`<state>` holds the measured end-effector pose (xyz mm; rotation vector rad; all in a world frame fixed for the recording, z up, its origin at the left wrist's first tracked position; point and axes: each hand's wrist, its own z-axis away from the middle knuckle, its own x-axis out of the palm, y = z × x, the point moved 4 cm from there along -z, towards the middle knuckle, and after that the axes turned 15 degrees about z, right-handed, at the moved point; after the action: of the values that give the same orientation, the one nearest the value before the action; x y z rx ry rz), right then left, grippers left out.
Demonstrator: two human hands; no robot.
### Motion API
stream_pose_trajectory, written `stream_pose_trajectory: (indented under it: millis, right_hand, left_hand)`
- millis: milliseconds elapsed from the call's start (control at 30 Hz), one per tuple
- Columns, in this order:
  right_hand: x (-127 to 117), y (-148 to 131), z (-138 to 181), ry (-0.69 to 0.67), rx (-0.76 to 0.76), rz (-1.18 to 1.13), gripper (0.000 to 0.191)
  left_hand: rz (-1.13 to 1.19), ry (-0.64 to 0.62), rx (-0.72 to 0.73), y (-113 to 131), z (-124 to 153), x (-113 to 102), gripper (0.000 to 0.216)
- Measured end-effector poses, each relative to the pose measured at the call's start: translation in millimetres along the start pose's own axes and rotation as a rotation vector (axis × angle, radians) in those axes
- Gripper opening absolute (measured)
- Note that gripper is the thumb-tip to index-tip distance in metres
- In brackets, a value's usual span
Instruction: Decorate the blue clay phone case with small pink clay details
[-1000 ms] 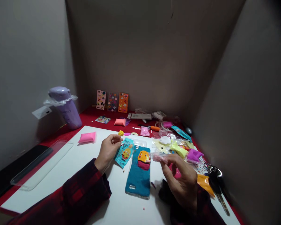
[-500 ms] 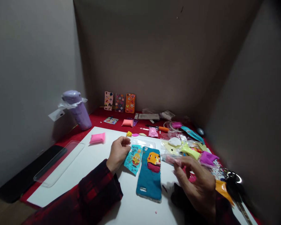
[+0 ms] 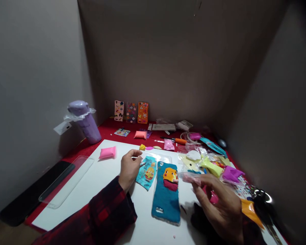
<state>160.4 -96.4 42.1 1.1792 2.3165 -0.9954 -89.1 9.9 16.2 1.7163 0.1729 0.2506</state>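
Note:
A teal clay-covered phone case (image 3: 165, 200) lies on the white board, bearing a yellow-orange cartoon face and a dark pink strip. Left of it lies a blue printed packet (image 3: 148, 175) with a similar cartoon figure. My left hand (image 3: 129, 168) is at that packet's left edge, thumb and fingertips pinched together; what they hold, if anything, is too small to make out. To the right of the case, my right hand (image 3: 219, 200) pinches a small clear bag of pale pink clay (image 3: 191, 178) between thumb and fingers, raised above the board.
A pink clay pack (image 3: 107, 152) and a clear phone case (image 3: 66, 182) lie on the left, near a purple bottle (image 3: 88, 126). Three decorated phone cases stand against the back wall. Bags of coloured clay, including a purple one (image 3: 232, 174), crowd the right. Scissors (image 3: 266, 212) lie at far right.
The view has shifted slightly, so everything sits a little further right and lower. Both hands keep nearly the same pose, and the right still grips the pink clay bag.

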Motion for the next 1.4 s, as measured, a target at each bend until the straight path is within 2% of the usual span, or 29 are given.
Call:
stream_pose_trajectory:
  millis: [200,333,400,500,600,733,933,1067,1267,1400]
  right_hand:
    - [2.1,-7.1,0.4,-0.018,-0.034,-0.060,0.013]
    - [1.8,-13.0,-6.0,-0.043,0.085,-0.102,0.003]
    - [4.0,-18.4,-11.8,-0.107,0.146,-0.137,0.006]
    - [10.0,-29.4,-19.0,-0.218,0.159,-0.174,0.011]
    - [13.0,-37.6,-19.9,-0.225,0.137,-0.180,0.011]
    - [14.9,-43.8,-13.6,-0.236,0.083,-0.229,0.008]
    - [21.3,-40.6,-5.4,-0.254,0.132,-0.306,0.009]
    - [24.8,-38.3,-2.0,-0.265,0.132,-0.363,0.011]
    - [20.8,-35.6,2.2,-0.188,0.143,-0.337,0.012]
    - [20.7,-38.1,1.3,-0.218,0.126,-0.358,0.012]
  left_hand:
    - [0.037,0.022,0.050,7.1,-1.7,-4.7,0.017]
    - [0.072,-0.013,0.098,22.7,4.8,-1.9,0.011]
    - [0.089,-0.107,0.095,30.1,13.5,4.7,0.014]
    - [0.123,-0.318,0.038,37.5,33.4,18.8,0.026]
    - [0.209,-0.541,-0.068,41.8,56.7,32.5,0.027]
    - [0.187,-0.668,-0.127,42.7,78.8,41.6,0.027]
    - [0.288,-0.707,-0.324,26.8,91.5,47.0,0.030]
    - [0.265,-0.689,-0.343,23.4,93.5,49.1,0.032]
    - [0.405,-0.681,-0.410,27.6,94.4,51.8,0.031]
    - [0.348,-0.685,-0.393,26.1,93.9,51.1,0.029]
